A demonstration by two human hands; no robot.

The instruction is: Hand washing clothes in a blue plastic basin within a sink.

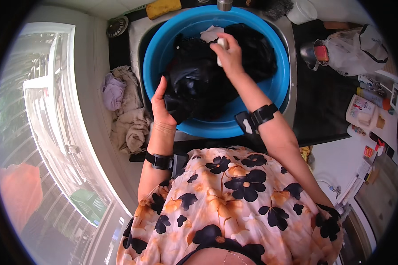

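A round blue plastic basin stands in a steel sink, with wet black cloth heaped in it. My right hand grips a white bar, which looks like soap, above the cloth. At the basin's near left rim my left hand is at the edge of the black cloth, thumb raised; its other fingers are hidden by the cloth. A small pale cloth lies near the basin's far side, just beyond my right hand.
Beige rags and a lilac cloth lie left of the sink. A yellow sponge and a sink strainer are behind. The faucet overhangs the basin's far rim. A metal jug and white plastic bottle stand right.
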